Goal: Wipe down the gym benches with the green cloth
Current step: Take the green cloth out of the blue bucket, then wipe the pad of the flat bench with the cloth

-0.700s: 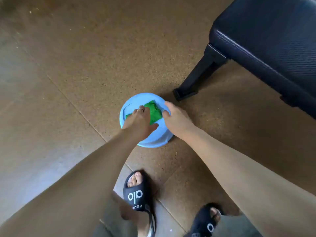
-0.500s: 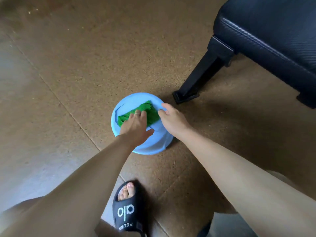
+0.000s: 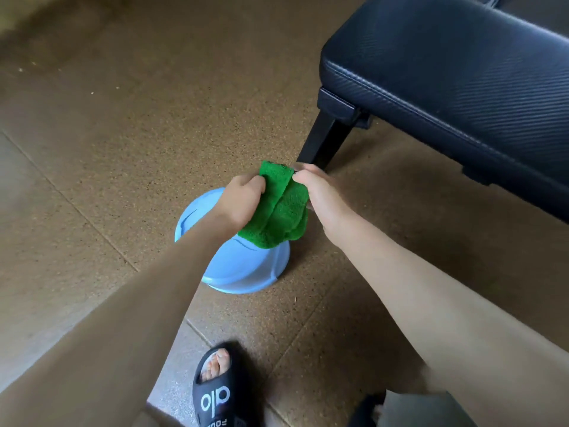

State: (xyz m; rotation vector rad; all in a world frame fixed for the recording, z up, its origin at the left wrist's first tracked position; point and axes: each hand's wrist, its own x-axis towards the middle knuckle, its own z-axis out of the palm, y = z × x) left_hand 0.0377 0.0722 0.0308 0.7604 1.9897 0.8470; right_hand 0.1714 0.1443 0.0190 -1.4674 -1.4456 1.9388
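Both hands pinch the green cloth (image 3: 278, 208) above the blue basin (image 3: 243, 266): left hand (image 3: 243, 200) grips its left edge, right hand (image 3: 320, 195) its right, folds hanging between them. Black padded bench (image 3: 455, 75) stands upper right, its leg (image 3: 323, 140) just behind the cloth. 1 black slide sandal (image 3: 215, 392) on the brown speckled floor (image 3: 123, 118) below the basin.

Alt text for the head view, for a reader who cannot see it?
Both hands, left hand and right hand, hold a bunched green cloth above a blue basin on the brown floor. A black padded bench stands to the right.
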